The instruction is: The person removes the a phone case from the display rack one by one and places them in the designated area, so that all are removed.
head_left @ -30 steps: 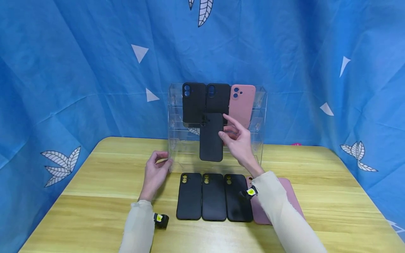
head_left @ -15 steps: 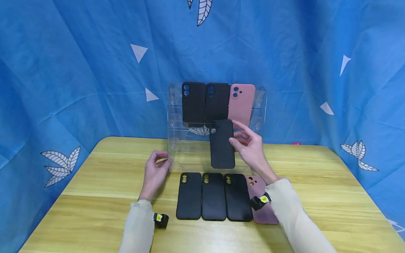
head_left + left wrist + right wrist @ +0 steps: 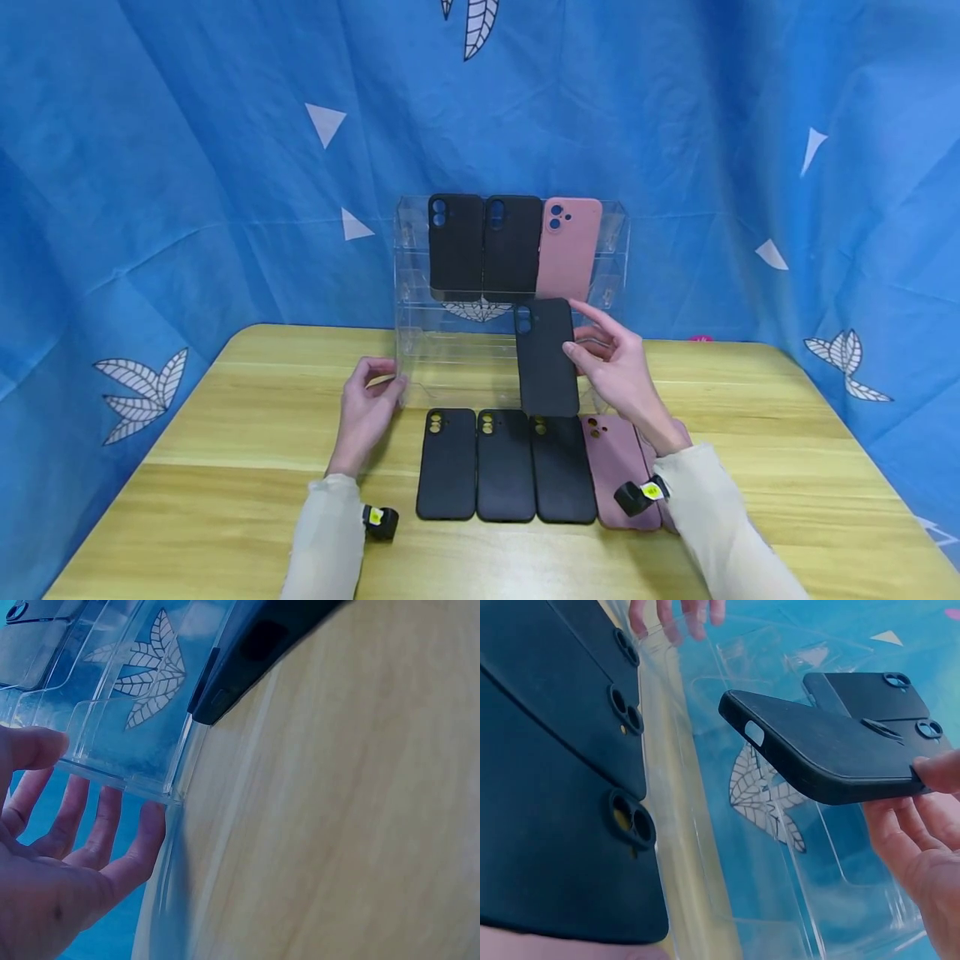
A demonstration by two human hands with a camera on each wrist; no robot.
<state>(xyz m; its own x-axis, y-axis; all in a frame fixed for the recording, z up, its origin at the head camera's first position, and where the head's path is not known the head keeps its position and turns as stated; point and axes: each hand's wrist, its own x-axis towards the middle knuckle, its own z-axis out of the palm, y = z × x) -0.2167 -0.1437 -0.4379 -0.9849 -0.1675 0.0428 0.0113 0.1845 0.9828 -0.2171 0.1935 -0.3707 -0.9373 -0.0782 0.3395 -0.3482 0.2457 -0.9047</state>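
Note:
A black phone case [image 3: 547,358] is pinched along its right edge by my right hand [image 3: 622,367], thumb in front and fingers behind. It hangs in front of the lower tiers of a clear acrylic display rack [image 3: 465,375]. In the right wrist view the held phone case [image 3: 817,746] shows its bottom edge with a port cutout. My left hand [image 3: 367,408] holds the rack's left side; in the left wrist view its thumb [image 3: 41,748] lies on one side of the clear panel and the fingers reach the other. On the top tier stand two black cases [image 3: 456,250] and a pink case [image 3: 568,250].
Before the rack, a row of flat phone cases lies on the wooden table [image 3: 225,467]: three black cases [image 3: 446,467], then a pink case [image 3: 615,458], with another pink edge [image 3: 678,433] partly under the right forearm. A blue patterned curtain [image 3: 225,167] hangs behind.
My right hand has moved the black phone case right and downward, away from the middle of the rack. My left hand has stayed at the rack's left side.

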